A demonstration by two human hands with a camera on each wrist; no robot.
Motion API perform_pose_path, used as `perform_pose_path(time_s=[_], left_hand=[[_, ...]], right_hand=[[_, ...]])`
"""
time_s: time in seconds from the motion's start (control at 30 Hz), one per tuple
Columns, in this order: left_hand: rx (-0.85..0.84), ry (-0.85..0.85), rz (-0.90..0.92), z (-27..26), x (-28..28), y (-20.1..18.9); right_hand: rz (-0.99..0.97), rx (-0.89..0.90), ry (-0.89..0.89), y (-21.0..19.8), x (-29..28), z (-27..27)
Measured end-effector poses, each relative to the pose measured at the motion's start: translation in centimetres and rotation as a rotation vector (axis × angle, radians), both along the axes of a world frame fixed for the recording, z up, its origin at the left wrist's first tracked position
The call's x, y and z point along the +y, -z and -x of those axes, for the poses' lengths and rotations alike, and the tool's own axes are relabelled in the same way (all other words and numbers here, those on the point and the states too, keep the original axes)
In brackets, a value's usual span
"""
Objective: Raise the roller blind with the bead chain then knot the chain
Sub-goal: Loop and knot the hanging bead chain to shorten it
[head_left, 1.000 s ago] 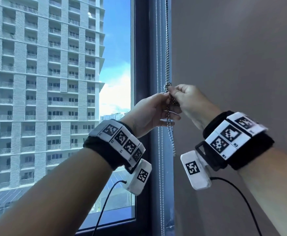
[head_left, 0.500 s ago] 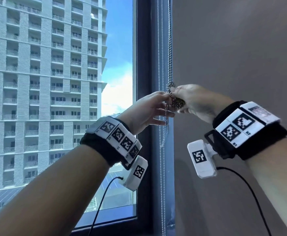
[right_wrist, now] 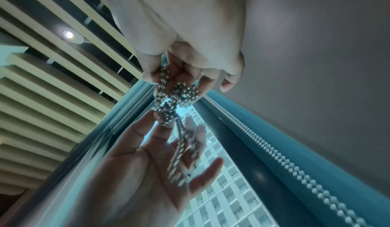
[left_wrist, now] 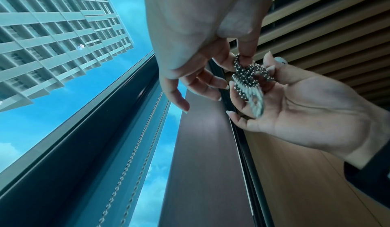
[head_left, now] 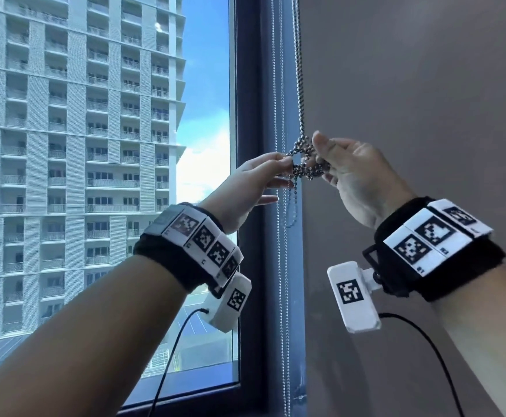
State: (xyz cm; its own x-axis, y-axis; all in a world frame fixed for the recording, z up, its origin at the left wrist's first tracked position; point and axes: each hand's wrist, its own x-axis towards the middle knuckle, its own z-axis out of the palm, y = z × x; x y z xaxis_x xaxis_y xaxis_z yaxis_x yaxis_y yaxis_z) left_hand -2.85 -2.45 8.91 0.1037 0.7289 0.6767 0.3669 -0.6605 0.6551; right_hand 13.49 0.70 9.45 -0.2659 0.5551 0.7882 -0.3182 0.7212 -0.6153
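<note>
the bead chain hangs along the right edge of the window frame, bunched in a loose knot between both hands. the left hand pinches one side of it, the right hand the other. the chain looks light, limp and slippery, so it is better to hold it close beside the knot, not on the free loop below.

No word, brand or number can be read with any certainty. The white tiles on the left wristband and the right wristband carry black-and-white square code patterns, each with a tiny dark mark at its corner (too small to make out). One more such pattern stands on each white wrist camera housing. The tower block outside shows no sign.
</note>
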Motion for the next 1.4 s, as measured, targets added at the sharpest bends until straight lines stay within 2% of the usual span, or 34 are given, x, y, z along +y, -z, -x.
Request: perform_pose_path(time_s=[0.1,0.23,0.43,0.57,0.73,0.87,1.17,1.27,1.4], left_hand=[[-0.024,0.041,0.013,0.2,0.2,0.2],[-0.07,0.04,0.009,0.4,0.6,0.6],[-0.07,0.003,0.024,1.0,1.5,1.2],[-0.132,-0.029,-0.002,0.9,2.0,1.9],[-0.184,-0.011,-0.061,0.3,2.0,2.1],[-0.269,0.01,-0.017,-0.1,2.4,2.1],[-0.225,0.029,0.047,-0.7,3.0,3.7],[-0.156,-0.002,0.046,-1.9,3.0,3.7],[-0.191,0.013,0.012,-3.5,3.3,3.3]], right_hand=[[-0.033,-0.025,-0.005,0.2,0.2,0.2],[0.02,-0.084,0.077,1.1,1.1,0.7],[0.075,-0.326,0.182,4.2,1.2,1.6],[0.17,-0.533,0.104,7.3,1.4,2.2],[0.188,-0.47,0.06,9.3,1.4,2.7],[0.191,-0.553,0.073,10.3,1.2,2.9],[0.19,-0.509,0.2,11.7,2.6,3.6],[0.189,-0.502,0.197,11.9,2.5,3.8],[0.177,-0.508,0.181,11.9,2.2,3.8]])
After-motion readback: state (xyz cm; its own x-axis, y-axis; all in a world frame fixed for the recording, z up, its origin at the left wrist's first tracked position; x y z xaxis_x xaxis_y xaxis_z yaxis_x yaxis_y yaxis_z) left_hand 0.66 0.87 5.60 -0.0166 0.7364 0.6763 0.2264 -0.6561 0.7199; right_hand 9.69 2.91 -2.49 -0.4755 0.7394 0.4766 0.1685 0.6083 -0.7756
